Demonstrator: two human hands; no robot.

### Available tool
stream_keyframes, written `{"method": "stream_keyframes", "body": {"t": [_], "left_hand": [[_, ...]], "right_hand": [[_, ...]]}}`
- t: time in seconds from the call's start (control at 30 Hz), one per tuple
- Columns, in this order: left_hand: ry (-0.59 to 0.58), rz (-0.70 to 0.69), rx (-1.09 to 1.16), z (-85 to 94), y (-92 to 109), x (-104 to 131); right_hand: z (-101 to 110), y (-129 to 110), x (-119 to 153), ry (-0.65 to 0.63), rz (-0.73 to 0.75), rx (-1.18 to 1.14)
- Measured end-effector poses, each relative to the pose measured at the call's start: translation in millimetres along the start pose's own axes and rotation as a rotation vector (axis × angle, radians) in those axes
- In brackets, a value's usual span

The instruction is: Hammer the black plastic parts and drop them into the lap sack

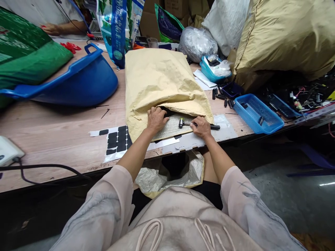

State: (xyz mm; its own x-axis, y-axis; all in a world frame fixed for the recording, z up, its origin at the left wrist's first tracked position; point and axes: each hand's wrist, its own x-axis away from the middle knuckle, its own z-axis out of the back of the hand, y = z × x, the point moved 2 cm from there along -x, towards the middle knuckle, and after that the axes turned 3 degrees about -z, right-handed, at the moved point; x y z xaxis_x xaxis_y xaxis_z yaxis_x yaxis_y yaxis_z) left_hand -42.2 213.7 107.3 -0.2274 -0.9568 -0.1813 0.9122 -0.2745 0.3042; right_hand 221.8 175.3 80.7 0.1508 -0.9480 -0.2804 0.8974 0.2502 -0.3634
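Note:
A yellowish paper sack (164,75) lies on the table, its mouth facing me and showing a pale woven lining. My left hand (156,120) is at the left of the mouth, its fingers curled over the upper flap and its fingertips partly hidden. At the right of the mouth, my right hand (201,127) is closed around a small hammer (181,123). The metal head points left and the black handle end sticks out to the right. Those fingers also touch the sack's edge. Something dark shows inside the opening.
Black stickers on a sheet (117,141) lie left of the sack. A blue basin (78,82) stands beyond. To the right are a blue basket (259,113), small black parts and a large full sack (288,35). Another person's hand (52,29) shows at the back left.

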Motion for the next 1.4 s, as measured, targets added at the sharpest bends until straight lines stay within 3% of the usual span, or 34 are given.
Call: {"method": "stream_keyframes", "body": {"t": [0.27,0.63,1.07,1.4], "left_hand": [[-0.048,0.069,0.09,-5.5,8.1,2.7],[0.025,0.016,0.422,-32.6,-3.9,55.9],[0.013,0.003,0.422,-46.7,-4.5,52.9],[0.008,0.022,0.426,-42.5,0.7,53.8]], "right_hand": [[0.7,1.1,-0.7,0.007,-0.011,-0.01],[-3.6,8.0,-1.6,0.021,0.017,-0.032],[3.6,12.8,1.3,0.136,0.178,-0.103],[22.8,-14.4,0.5,0.09,0.224,-0.194]]}}
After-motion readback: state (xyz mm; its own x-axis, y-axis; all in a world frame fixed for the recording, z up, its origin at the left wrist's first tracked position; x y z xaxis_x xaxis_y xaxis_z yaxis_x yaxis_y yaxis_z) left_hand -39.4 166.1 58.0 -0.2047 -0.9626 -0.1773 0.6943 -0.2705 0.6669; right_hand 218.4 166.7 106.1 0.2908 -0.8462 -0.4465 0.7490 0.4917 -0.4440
